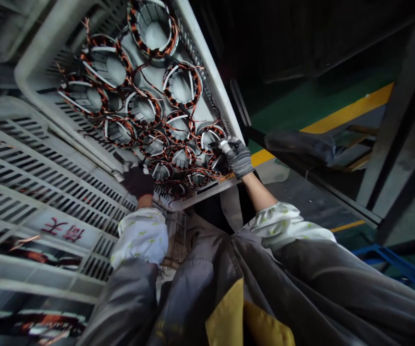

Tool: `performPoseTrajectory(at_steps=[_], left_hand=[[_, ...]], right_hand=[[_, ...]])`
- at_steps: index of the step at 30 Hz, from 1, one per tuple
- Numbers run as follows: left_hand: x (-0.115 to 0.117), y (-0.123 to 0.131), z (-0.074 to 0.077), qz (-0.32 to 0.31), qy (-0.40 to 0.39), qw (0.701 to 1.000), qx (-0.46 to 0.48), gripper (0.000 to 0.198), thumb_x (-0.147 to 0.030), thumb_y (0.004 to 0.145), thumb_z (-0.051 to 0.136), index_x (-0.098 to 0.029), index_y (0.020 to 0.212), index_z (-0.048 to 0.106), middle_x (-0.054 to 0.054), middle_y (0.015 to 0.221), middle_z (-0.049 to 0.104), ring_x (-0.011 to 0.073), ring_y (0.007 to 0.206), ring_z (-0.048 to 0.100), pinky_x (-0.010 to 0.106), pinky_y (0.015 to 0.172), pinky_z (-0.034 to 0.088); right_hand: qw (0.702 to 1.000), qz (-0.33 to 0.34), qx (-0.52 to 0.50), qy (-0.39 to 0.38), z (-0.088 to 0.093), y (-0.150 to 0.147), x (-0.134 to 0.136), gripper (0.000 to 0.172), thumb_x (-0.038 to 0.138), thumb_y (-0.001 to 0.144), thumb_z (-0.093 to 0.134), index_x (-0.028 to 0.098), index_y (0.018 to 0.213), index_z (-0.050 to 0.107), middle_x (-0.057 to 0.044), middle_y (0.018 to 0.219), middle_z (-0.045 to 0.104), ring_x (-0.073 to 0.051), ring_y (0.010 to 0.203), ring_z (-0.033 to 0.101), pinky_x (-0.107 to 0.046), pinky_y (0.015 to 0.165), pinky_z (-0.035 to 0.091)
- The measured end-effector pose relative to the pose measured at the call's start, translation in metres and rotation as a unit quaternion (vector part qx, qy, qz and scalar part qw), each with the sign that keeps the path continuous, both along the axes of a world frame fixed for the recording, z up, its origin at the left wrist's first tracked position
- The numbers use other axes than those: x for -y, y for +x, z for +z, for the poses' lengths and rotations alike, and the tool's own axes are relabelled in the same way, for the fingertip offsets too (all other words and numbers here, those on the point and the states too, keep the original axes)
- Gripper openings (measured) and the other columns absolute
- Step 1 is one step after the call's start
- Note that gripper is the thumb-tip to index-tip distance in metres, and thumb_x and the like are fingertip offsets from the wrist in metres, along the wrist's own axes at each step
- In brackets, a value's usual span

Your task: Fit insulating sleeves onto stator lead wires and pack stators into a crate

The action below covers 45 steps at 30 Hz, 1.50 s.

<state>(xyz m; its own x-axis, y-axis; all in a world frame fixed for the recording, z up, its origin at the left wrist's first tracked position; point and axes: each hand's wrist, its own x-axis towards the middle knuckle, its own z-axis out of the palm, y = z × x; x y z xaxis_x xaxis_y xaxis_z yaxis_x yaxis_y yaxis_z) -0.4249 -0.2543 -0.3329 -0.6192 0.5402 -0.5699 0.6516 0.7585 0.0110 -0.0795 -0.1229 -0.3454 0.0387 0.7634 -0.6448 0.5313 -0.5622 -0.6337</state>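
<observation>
The person in grey clothing (196, 283) fills the bottom of the frame, with a yellow cloth (229, 312) at the lower middle. Along the left edge I see slatted crates (34, 216) with a panel of red characters (63, 229), and off to the right a green floor (283, 108) with a yellow stripe (351, 108).

The white crate (208, 61) sits at upper centre-left, in front of the person. Its long axis runs slantwise, from the near end at the middle of the frame towards the upper left; the top edge cuts off part of its far side. The open mouth faces up.

Inside stand copper-wound rings (135, 103), crowded together near the close end. Their round openings point mostly upward, so their axes look roughly upright, and those towards the left lean a little in my view.

The right hand (239, 159), in a grey glove, grasps the crate's rim by its near right corner, the pale thumb over the inner side. The left hand (138, 180), in a dark glove, lies on the rim by the near left corner; I cannot tell whether its fingers close around it.

White strips (102, 74) and loose copper leads (86, 26) edge the rings.
</observation>
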Motion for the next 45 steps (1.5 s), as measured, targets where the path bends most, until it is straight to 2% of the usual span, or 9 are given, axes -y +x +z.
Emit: performPoseTrajectory(at_steps=[5,11,16,22,28,31,36,40,45], left_hand=[[0.0,-0.001,0.0,-0.011,-0.012,1.0,-0.009,0.057,-0.053,0.11,0.041,-0.024,0.146,0.074,0.023,0.169,0.064,0.0357,0.174,0.041,0.078,0.148,-0.001],[-0.004,0.002,-0.001,0.028,0.008,1.0,0.01,0.047,-0.048,0.111,0.047,-0.024,0.142,0.073,0.023,0.173,0.06,0.04,0.177,0.032,0.091,0.142,0.0],[-0.007,0.005,-0.005,0.017,0.019,0.999,-0.027,0.039,-0.04,0.11,0.055,-0.016,0.134,0.074,0.026,0.171,0.061,0.0428,0.173,0.04,0.091,0.141,-0.01],[-0.001,0.003,-0.009,-0.014,0.026,0.999,-0.045,0.036,-0.036,0.11,0.057,-0.017,0.133,0.077,0.022,0.16,0.07,0.0389,0.168,0.049,0.078,0.147,-0.013],[0.004,0.003,-0.011,-0.012,0.037,0.999,-0.025,0.039,-0.036,0.114,0.058,-0.011,0.14,0.074,0.025,0.165,0.065,0.0365,0.167,0.047,0.081,0.144,-0.019],[0.007,0.003,-0.013,0.0,0.048,0.999,-0.01,0.039,-0.033,0.114,0.058,-0.009,0.142,0.072,0.026,0.167,0.064,0.0359,0.169,0.044,0.081,0.143,-0.019],[0.01,0.003,-0.015,0.036,0.056,0.998,0.009,0.039,-0.034,0.114,0.062,-0.01,0.143,0.071,0.024,0.173,0.058,0.0376,0.173,0.038,0.081,0.145,-0.015],[0.012,0.004,-0.017,0.04,0.067,0.997,0.012,0.038,-0.033,0.114,0.062,-0.011,0.143,0.071,0.022,0.173,0.06,0.0364,0.174,0.039,0.077,0.146,-0.018],[0.013,0.004,-0.018,0.033,0.083,0.996,0.005,0.035,-0.033,0.112,0.065,-0.012,0.14,0.074,0.019,0.17,0.065,0.0359,0.172,0.042,0.076,0.147,-0.014]], right_hand=[[0.998,0.007,-0.028,-0.05,-0.021,-0.01,0.001,0.05,0.065,0.094,0.079,0.023,0.121,0.08,-0.006,0.114,0.087,-0.029,0.112,0.082,-0.052,0.118,0.063],[0.996,0.02,-0.077,-0.05,-0.037,-0.01,0.004,0.057,0.07,0.091,0.087,0.024,0.126,0.081,-0.006,0.123,0.087,-0.03,0.124,0.08,-0.052,0.127,0.059],[0.996,0.024,-0.066,-0.057,-0.029,-0.014,0.001,0.053,0.064,0.095,0.087,0.021,0.125,0.082,-0.01,0.122,0.087,-0.031,0.131,0.078,-0.051,0.13,0.057],[0.995,0.014,-0.082,-0.059,-0.022,-0.016,-0.007,0.049,0.06,0.096,0.086,0.021,0.125,0.081,-0.008,0.117,0.087,-0.03,0.125,0.08,-0.05,0.125,0.062],[0.997,-0.026,-0.076,0.009,0.012,-0.012,0.011,0.047,0.062,0.109,0.066,0.019,0.126,0.078,-0.013,0.124,0.086,-0.028,0.125,0.081,-0.048,0.123,0.063],[0.991,0.007,-0.129,-0.034,0.016,-0.033,0.03,0.043,0.058,0.104,0.075,0.018,0.12,0.078,-0.013,0.118,0.087,-0.028,0.113,0.084,-0.047,0.118,0.065],[0.98,0.106,-0.134,-0.099,-0.01,-0.075,0.049,0.043,0.052,0.096,0.087,0.02,0.124,0.082,-0.011,0.12,0.088,-0.03,0.116,0.084,-0.051,0.12,0.064],[0.977,0.155,-0.115,-0.094,-0.022,-0.085,0.047,0.04,0.049,0.098,0.086,0.022,0.128,0.084,-0.009,0.12,0.088,-0.031,0.122,0.083,-0.052,0.123,0.062],[0.968,0.2,-0.113,-0.105,-0.021,-0.086,0.041,0.04,0.048,0.096,0.089,0.023,0.127,0.086,-0.007,0.119,0.089,-0.031,0.117,0.084,-0.052,0.123,0.062]])
